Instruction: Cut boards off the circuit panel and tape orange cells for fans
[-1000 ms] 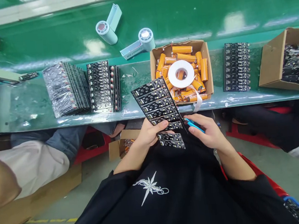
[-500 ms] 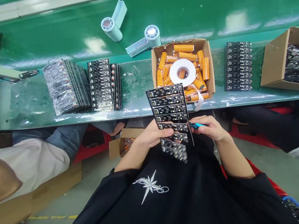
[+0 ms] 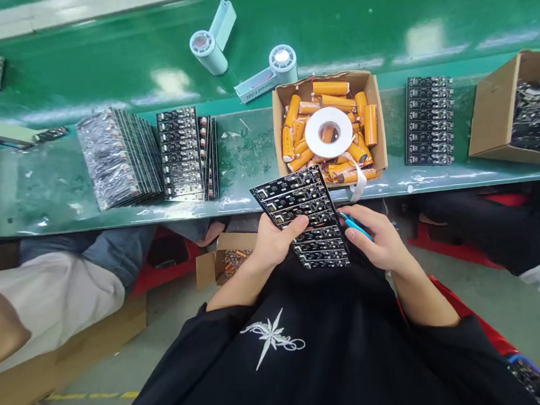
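Left hand (image 3: 277, 238): thumb and fingers pinching circuit-board panel (image 3: 293, 195), held near bench (image 3: 242, 161) edge | Right hand (image 3: 381, 237): fingers pinching blue-handled tool (image 3: 358, 227), tip at panel's right side, contact unclear | Carton (image 3: 381, 142): on bench, beyond panel.

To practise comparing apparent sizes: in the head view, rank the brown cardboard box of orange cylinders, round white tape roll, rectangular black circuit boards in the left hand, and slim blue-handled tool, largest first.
Brown cardboard box
Black circuit boards
White tape roll
Blue-handled tool, partly hidden by the right hand
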A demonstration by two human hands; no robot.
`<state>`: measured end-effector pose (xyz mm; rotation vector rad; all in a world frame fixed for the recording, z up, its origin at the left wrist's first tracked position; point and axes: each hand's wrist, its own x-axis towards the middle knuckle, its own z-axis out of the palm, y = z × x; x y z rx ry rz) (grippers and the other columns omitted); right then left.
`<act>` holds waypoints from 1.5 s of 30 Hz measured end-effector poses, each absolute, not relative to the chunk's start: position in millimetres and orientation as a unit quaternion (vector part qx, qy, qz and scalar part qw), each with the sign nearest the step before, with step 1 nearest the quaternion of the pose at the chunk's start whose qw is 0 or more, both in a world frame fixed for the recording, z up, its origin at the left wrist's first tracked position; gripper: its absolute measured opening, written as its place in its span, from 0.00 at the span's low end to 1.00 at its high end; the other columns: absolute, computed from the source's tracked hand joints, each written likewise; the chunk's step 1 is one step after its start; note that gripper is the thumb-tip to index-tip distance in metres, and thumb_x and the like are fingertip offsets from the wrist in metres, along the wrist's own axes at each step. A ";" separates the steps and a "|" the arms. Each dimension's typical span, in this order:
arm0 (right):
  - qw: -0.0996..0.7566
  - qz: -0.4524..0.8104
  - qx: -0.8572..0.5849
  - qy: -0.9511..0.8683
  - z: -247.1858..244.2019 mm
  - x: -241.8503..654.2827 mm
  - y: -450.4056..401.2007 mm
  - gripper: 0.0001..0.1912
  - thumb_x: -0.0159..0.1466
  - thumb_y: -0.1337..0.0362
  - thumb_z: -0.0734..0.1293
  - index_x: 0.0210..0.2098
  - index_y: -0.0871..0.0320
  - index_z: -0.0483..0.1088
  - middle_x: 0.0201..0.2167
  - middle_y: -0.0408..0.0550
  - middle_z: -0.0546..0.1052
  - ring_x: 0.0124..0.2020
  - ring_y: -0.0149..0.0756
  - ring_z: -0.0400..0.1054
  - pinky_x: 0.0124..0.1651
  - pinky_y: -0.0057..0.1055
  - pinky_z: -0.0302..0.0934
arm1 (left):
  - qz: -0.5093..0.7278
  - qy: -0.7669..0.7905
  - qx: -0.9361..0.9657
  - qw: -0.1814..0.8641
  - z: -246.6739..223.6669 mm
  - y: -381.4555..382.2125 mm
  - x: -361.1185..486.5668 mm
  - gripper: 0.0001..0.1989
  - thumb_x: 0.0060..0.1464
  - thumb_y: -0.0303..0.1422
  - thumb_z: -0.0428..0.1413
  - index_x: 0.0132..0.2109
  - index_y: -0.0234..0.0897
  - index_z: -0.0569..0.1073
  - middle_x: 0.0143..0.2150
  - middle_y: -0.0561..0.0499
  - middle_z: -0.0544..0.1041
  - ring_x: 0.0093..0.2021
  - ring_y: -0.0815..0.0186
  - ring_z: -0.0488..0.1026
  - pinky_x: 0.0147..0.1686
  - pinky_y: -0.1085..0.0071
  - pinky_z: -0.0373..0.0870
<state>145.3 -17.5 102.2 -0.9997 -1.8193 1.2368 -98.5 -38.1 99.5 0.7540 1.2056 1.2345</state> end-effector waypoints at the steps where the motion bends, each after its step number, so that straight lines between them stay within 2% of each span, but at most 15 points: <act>1: 0.356 0.488 -0.382 -0.700 101.2 145.7 -16.4 0.18 0.78 0.52 0.67 0.60 0.55 0.79 0.47 0.52 0.84 0.46 0.42 0.80 0.52 0.37 0.74 | 0.528 0.512 0.307 0.604 100.9 -37.1 -98.3 0.24 0.50 0.48 0.77 0.46 0.35 0.85 0.45 0.44 0.88 0.42 0.59 0.86 0.46 0.66 0.86; 6: 0.330 0.614 -0.288 -0.656 91.5 153.8 -3.7 0.20 0.78 0.47 0.67 0.48 0.56 0.84 0.40 0.49 0.84 0.39 0.41 0.78 0.45 0.35 0.72 | 0.415 0.441 0.169 0.778 104.6 -27.3 -99.2 0.28 0.41 0.47 0.80 0.41 0.33 0.82 0.36 0.44 0.86 0.29 0.58 0.84 0.30 0.67 0.84; 8: 0.322 0.633 -0.293 -0.640 89.3 155.7 -1.1 0.20 0.77 0.47 0.68 0.47 0.56 0.84 0.40 0.49 0.84 0.39 0.41 0.78 0.46 0.35 0.72 | 0.408 0.430 0.144 0.792 103.8 -25.6 -99.2 0.27 0.42 0.45 0.80 0.41 0.33 0.81 0.36 0.44 0.87 0.30 0.57 0.85 0.32 0.66 0.86; 12: 0.338 0.578 -0.354 -0.653 93.6 153.3 -6.2 0.18 0.76 0.51 0.70 0.59 0.52 0.81 0.51 0.50 0.85 0.50 0.43 0.80 0.56 0.37 0.73 | 0.439 0.450 0.172 0.759 104.0 -29.5 -97.5 0.27 0.45 0.44 0.79 0.46 0.33 0.81 0.42 0.42 0.88 0.39 0.52 0.88 0.43 0.58 0.88; 16: 0.351 0.535 -0.393 -0.660 97.1 148.3 -11.0 0.18 0.76 0.52 0.70 0.60 0.52 0.81 0.51 0.52 0.85 0.51 0.45 0.79 0.58 0.40 0.72 | 0.449 0.453 0.186 0.748 105.8 -35.1 -97.2 0.26 0.45 0.43 0.80 0.45 0.33 0.82 0.41 0.44 0.88 0.39 0.53 0.87 0.42 0.61 0.88; 19: 0.352 0.632 -0.321 -0.611 86.7 146.1 -10.0 0.20 0.75 0.46 0.70 0.49 0.56 0.85 0.38 0.51 0.83 0.37 0.42 0.77 0.44 0.38 0.73 | 0.378 0.409 0.161 0.815 103.7 -36.4 -99.2 0.25 0.44 0.45 0.80 0.41 0.32 0.82 0.36 0.43 0.87 0.33 0.54 0.86 0.34 0.63 0.86; 21: 0.356 0.717 -0.264 -0.539 76.0 146.2 -8.9 0.26 0.72 0.41 0.71 0.39 0.58 0.83 0.28 0.48 0.77 0.26 0.36 0.67 0.30 0.34 0.65 | 0.340 0.381 0.152 0.846 101.0 -35.7 -100.5 0.26 0.42 0.46 0.80 0.39 0.31 0.82 0.34 0.43 0.86 0.29 0.56 0.85 0.31 0.65 0.85; 23: 0.358 0.750 -0.262 -0.491 68.0 148.8 -7.7 0.28 0.71 0.39 0.71 0.35 0.59 0.82 0.27 0.46 0.74 0.23 0.32 0.60 0.25 0.31 0.57 | 0.353 0.383 0.161 0.838 99.3 -33.6 -100.9 0.26 0.42 0.46 0.80 0.39 0.31 0.83 0.37 0.42 0.87 0.31 0.56 0.85 0.33 0.65 0.85; 29: 0.325 0.653 -0.316 -0.607 80.6 163.5 -5.4 0.20 0.75 0.48 0.71 0.57 0.53 0.83 0.45 0.51 0.85 0.38 0.39 0.77 0.44 0.35 0.72 | 0.515 0.446 0.206 0.703 104.0 -28.1 -91.5 0.33 0.43 0.55 0.78 0.47 0.36 0.84 0.46 0.42 0.88 0.53 0.47 0.86 0.56 0.54 0.85; 33: 0.347 0.559 -0.369 -0.656 97.7 161.5 -10.9 0.19 0.76 0.51 0.70 0.61 0.51 0.81 0.51 0.51 0.85 0.50 0.44 0.80 0.55 0.38 0.73 | 0.513 0.495 0.236 0.661 103.3 -35.2 -82.5 0.28 0.49 0.54 0.76 0.46 0.35 0.84 0.43 0.43 0.88 0.48 0.47 0.87 0.53 0.52 0.86; 37: 0.353 0.500 -0.410 -0.677 104.7 162.4 -13.2 0.19 0.77 0.52 0.69 0.61 0.53 0.81 0.50 0.52 0.85 0.49 0.45 0.80 0.57 0.41 0.73 | 0.481 0.491 0.257 0.679 101.7 -42.8 -81.1 0.27 0.52 0.54 0.75 0.43 0.34 0.84 0.42 0.42 0.88 0.43 0.49 0.88 0.46 0.55 0.88; 39: 0.348 0.524 -0.394 -0.670 101.5 164.7 -11.5 0.17 0.76 0.52 0.70 0.58 0.53 0.83 0.45 0.52 0.85 0.45 0.44 0.80 0.53 0.40 0.74 | 0.462 0.475 0.226 0.714 102.3 -42.9 -82.3 0.29 0.50 0.54 0.75 0.46 0.33 0.84 0.41 0.42 0.88 0.40 0.51 0.88 0.39 0.59 0.88; 41: 0.348 0.610 -0.338 -0.627 94.1 163.6 -9.7 0.18 0.75 0.49 0.71 0.48 0.56 0.85 0.38 0.51 0.83 0.35 0.40 0.76 0.41 0.36 0.72 | 0.412 0.449 0.177 0.773 102.1 -40.3 -83.2 0.31 0.47 0.52 0.77 0.48 0.32 0.83 0.38 0.42 0.87 0.33 0.53 0.86 0.29 0.63 0.86; 43: 0.346 0.711 -0.267 -0.551 85.7 159.0 -9.3 0.23 0.73 0.44 0.72 0.37 0.59 0.84 0.31 0.50 0.79 0.26 0.35 0.68 0.28 0.33 0.64 | 0.360 0.423 0.132 0.821 100.3 -36.5 -83.5 0.32 0.44 0.50 0.78 0.46 0.29 0.82 0.34 0.41 0.86 0.28 0.54 0.84 0.24 0.65 0.82; 45: 0.357 0.763 -0.251 -0.478 80.0 157.1 -10.1 0.26 0.70 0.41 0.73 0.33 0.60 0.82 0.28 0.50 0.76 0.23 0.32 0.61 0.24 0.32 0.57 | 0.354 0.423 0.104 0.827 98.7 -33.1 -84.6 0.30 0.42 0.48 0.78 0.43 0.29 0.82 0.32 0.41 0.85 0.27 0.54 0.84 0.24 0.66 0.82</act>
